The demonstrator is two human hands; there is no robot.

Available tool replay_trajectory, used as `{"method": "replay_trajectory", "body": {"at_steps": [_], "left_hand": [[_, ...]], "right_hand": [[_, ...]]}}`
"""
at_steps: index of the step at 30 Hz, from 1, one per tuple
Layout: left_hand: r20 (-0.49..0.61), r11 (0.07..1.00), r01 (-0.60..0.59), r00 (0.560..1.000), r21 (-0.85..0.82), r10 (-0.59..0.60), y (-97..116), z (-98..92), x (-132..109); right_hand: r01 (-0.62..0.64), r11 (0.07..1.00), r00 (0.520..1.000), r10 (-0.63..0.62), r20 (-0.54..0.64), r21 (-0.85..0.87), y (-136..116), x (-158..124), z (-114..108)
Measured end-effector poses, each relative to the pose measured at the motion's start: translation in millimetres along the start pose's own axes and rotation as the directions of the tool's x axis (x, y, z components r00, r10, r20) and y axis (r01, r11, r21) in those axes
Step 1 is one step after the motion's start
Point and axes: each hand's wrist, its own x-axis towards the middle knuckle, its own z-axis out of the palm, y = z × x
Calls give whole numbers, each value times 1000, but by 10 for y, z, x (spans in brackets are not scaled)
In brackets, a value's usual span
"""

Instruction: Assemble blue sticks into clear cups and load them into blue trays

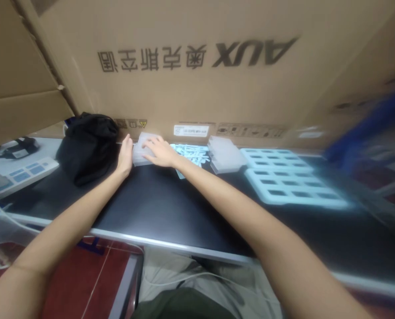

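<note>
A printed carton (197,97) fills the upper frame; below lie a black tabletop (171,208) and, lower left, red floor (98,270). Left of centre, the right hand (162,153) spreads its fingers over translucent cases (138,155); the left hand (125,155) stands straight-fingered at their left side.

Around the middle of the view, two hands, the left (126,156) and the right (164,153), lie toward 9 o'clock. There are two groups of translucent cases, one between the hands (140,155) and one toward 3 o'clock (226,156); layers within each blur too much to count. Two light blue trays, a farther (282,161) and a nearer (284,201), lie at 3 o'clock. One heap of light blue pieces (192,153) is at the hub, too tangled to number. One black cloth bundle (87,148) sits at 9 o'clock. Five characters (152,58) stand at 11, three large letters (255,52) at 1.
</note>
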Motion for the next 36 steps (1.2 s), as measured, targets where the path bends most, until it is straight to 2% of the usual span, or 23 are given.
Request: {"method": "replay_trajectory", "body": {"at_steps": [2,4,6,8,11,13,16,18,24,30,36], "left_hand": [[52,1000,-3,999,-16,4,31,-46,-11],[129,999,-48,991,13,46,36,-156,2],[233,988,-137,965,69,118,7,-322,36],[322,967,-222,931,122,173,-50,-512,70],[419,926,-317,884,205,209,-147,-739,92],[472,900,-349,859,260,197,-188,-791,94],[532,871,-382,828,308,176,-170,-710,107],[557,856,-408,810,316,180,-103,-589,121],[621,799,-462,770,385,147,215,-216,66],[671,770,-503,729,393,134,453,97,-62],[695,766,-522,705,375,140,677,484,-225]], "right_hand": [[-3,1000,999,2,-46,-13,62,-124,-87],[-20,999,994,17,-106,-32,209,-362,-288],[-72,996,979,61,-194,-50,456,-735,-568],[-172,984,955,153,-253,-55,775,-1224,-855],[-413,910,887,410,-210,32,1240,-2025,-1141],[-543,837,823,547,-153,70,1446,-2461,-1187],[-570,820,818,573,-58,55,1565,-2773,-1096],[-540,841,841,541,-3,31,1567,-2749,-1000],[-439,898,896,440,66,-24,1528,-2302,-795],[-425,905,904,425,50,-11,1475,-2079,-688],[-413,906,907,418,44,-90,1226,-1853,-723]]}}
